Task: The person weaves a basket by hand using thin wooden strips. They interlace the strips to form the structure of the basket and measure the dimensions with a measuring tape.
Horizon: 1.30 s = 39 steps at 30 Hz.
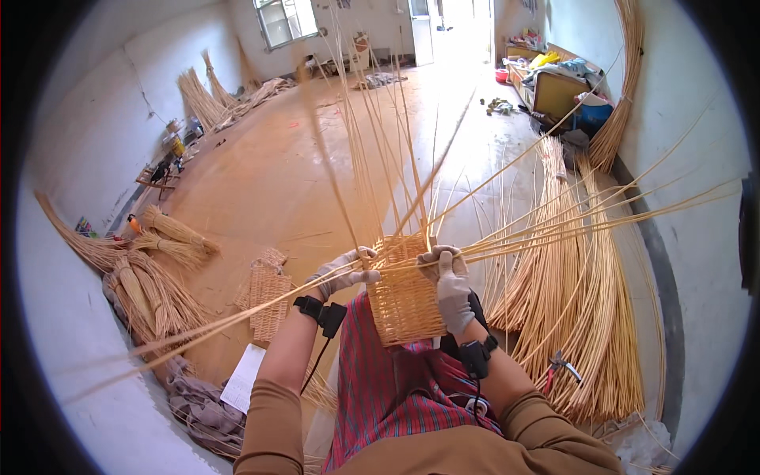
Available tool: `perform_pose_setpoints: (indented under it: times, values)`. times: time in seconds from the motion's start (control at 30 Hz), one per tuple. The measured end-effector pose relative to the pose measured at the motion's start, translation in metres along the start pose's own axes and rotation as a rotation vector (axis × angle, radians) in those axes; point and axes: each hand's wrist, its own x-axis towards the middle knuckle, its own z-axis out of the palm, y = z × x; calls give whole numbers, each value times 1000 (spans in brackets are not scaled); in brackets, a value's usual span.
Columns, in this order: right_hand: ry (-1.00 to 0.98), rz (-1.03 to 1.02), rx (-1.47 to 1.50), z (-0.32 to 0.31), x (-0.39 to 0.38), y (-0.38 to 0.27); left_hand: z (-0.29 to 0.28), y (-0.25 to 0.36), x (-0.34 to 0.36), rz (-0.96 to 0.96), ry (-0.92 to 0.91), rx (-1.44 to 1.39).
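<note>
A partly woven wicker basket rests upright on my lap, over a red striped cloth. Long wicker rods stand up from its rim, and more fan out to both sides. My gloved left hand is closed on rods at the rim's left corner; their ends reach out to the lower left. At the right corner my gloved right hand pinches rods that stretch far to the right. Both thumbs press close to the weave, and the fingertips are partly hidden by the rods.
Large bundles of wicker rods lie to my right, with red-handled pliers on them. On the left are a smaller woven piece, a white paper and more bundles. A cluttered cabinet stands at the far right.
</note>
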Motion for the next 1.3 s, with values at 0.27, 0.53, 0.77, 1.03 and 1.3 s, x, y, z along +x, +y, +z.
perform_pose_setpoints:
  times: [0.27,0.53,0.77,1.03,1.3]
  values:
    - [52,-73,-185,13,10,-13,1,7,11,-13,-43,-110]
    - [-81,53,-252,54,64,-19,45,-15,5,204,197,-620]
    - [-772,-352,-1309,100,165,-2,75,-45,26,288,348,-745]
    - [-747,-407,-1565,153,150,29,78,-61,18,193,587,-773]
    - [-157,-231,-1107,116,132,22,85,-35,25,226,587,-735]
